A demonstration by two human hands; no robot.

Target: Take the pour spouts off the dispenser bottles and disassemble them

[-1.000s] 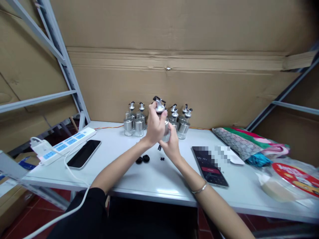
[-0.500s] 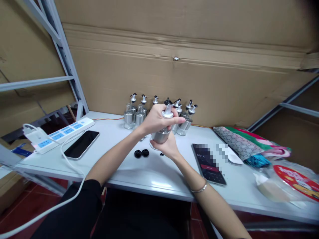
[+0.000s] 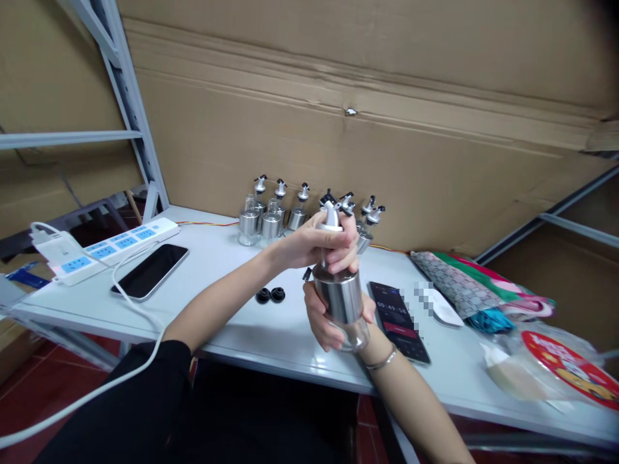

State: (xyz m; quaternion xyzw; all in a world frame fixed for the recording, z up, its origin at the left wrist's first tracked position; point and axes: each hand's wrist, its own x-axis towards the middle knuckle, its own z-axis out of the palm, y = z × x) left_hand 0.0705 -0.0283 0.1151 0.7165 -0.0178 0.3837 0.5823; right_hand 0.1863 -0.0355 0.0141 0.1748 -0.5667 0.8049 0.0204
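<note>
Gripping the steel-sleeved glass bottle (image 3: 342, 303) above the desk (image 3: 271, 335) front edge, the right hand (image 3: 326, 319) wraps its base while the left hand (image 3: 319, 241) pinches its spout cap (image 3: 331, 218).

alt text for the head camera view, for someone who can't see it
Two bare hands hold a steel-sleeved glass dispenser bottle above a white table: the right hand grips its base, the left hand its spout top. More bottles stand behind.
</note>
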